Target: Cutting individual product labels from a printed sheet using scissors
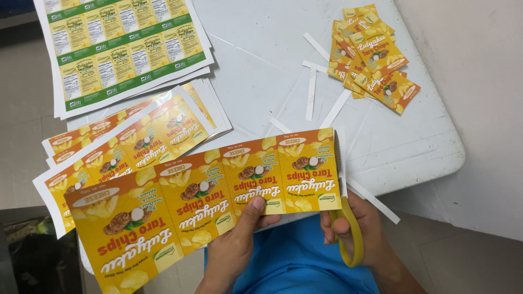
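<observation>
My left hand (237, 239) grips the lower edge of a long strip of yellow-orange printed labels (207, 196), thumb on top. The strip reaches from lower left to the middle of the view. My right hand (357, 226) holds yellow-handled scissors (348, 218), fingers through the loops. The blades run up along the strip's right edge, where a thin white margin stands beside the last label.
A white table (381, 136) carries a pile of cut single labels (373, 57) at the back right and loose white paper slivers (311, 92). Uncut yellow label sheets (136, 139) lie at the left, green-and-yellow sheets (120, 49) behind them. Blue cloth (297, 261) covers my lap.
</observation>
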